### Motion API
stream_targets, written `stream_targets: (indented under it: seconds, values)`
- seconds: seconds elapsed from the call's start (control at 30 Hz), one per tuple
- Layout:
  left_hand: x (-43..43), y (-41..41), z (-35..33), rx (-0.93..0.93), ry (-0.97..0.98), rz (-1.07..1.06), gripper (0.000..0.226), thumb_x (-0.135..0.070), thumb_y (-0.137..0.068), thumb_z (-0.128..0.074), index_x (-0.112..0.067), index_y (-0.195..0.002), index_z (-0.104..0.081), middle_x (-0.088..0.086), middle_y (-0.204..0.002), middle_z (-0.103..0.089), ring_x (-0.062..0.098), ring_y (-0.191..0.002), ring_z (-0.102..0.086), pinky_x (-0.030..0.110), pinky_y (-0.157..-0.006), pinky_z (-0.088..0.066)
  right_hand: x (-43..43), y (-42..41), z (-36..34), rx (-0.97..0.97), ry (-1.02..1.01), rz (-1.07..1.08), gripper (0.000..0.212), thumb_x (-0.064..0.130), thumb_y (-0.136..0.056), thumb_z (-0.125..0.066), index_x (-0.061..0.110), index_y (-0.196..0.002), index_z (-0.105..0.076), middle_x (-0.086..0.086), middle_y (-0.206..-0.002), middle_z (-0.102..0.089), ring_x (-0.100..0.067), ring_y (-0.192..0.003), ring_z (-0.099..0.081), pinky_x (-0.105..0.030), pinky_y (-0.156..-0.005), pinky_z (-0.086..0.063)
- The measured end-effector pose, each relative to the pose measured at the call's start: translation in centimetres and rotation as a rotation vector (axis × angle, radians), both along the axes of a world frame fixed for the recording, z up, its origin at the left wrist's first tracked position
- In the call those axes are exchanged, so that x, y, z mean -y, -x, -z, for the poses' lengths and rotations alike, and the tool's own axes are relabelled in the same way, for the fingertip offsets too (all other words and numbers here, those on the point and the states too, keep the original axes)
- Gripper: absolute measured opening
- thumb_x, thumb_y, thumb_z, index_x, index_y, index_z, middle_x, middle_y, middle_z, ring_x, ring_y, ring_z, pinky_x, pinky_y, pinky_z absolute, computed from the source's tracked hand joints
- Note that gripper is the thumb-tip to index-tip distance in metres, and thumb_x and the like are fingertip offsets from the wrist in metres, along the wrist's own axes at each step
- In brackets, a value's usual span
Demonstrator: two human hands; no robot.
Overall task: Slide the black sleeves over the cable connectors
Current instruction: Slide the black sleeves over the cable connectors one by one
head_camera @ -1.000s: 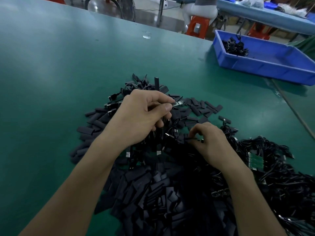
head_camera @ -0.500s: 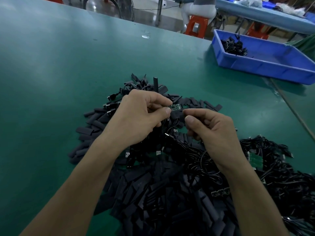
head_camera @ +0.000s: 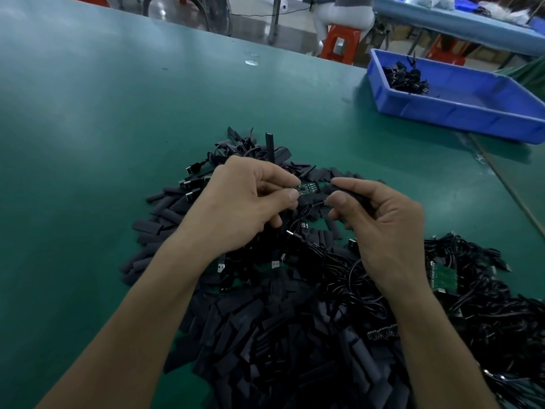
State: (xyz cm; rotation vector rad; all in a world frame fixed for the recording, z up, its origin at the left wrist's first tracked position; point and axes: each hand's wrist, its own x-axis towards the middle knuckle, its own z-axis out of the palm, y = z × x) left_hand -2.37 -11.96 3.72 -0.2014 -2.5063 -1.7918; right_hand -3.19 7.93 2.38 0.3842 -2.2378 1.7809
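- Head view: the left hand [head_camera: 244,208] pinches a small green connector [head_camera: 308,188] between thumb and forefinger, with its free end pointing right.
- The right hand [head_camera: 383,228] pinches a black sleeve [head_camera: 351,193], fingers curled round it. The sleeve is just beside the connector, not yet over it.
- This piece looks to be at the lining-up step, and the sliding is left to do.
- Loose sleeves [head_camera: 265,335] and tangled cables [head_camera: 486,290] heap the counter [head_camera: 118,113], so most of the work seems undone.
- A bin [head_camera: 460,113] far right holds a few cables; whether they are sleeved, I cannot tell.
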Motion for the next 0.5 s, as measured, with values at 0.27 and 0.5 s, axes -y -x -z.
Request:
stream_targets:
  seconds: [0.27,0.5]
  values:
    - [-0.22,-0.02,0.08,-0.005,0.007,0.007,0.008,-0.018,-0.094,-0.070,-0.023,-0.099,-0.073,-0.011,-0.078,-0.076,0.008,-0.053,-0.068,0.013,-0.047,-0.045,0.18,-0.19,0.10,-0.031,-0.060,0.037,0.012,0.023,-0.085,-0.076,0.030,-0.095,-0.072,0.013,-0.076,-0.074,-0.007,-0.067,-0.071,-0.012,-0.065,-0.052]
    - [-0.17,-0.06,-0.01,0.007,-0.018,0.010,0.007,-0.018,-0.094,-0.070,-0.024,-0.097,-0.073,-0.010,-0.076,-0.076,0.010,-0.053,-0.068,0.014,-0.047,-0.046,0.37,-0.28,-0.11,-0.022,-0.040,0.055,0.014,0.023,-0.084,-0.077,0.029,-0.096,-0.073,0.012,-0.080,-0.075,-0.007,-0.069,-0.072,-0.014,-0.066,-0.053]
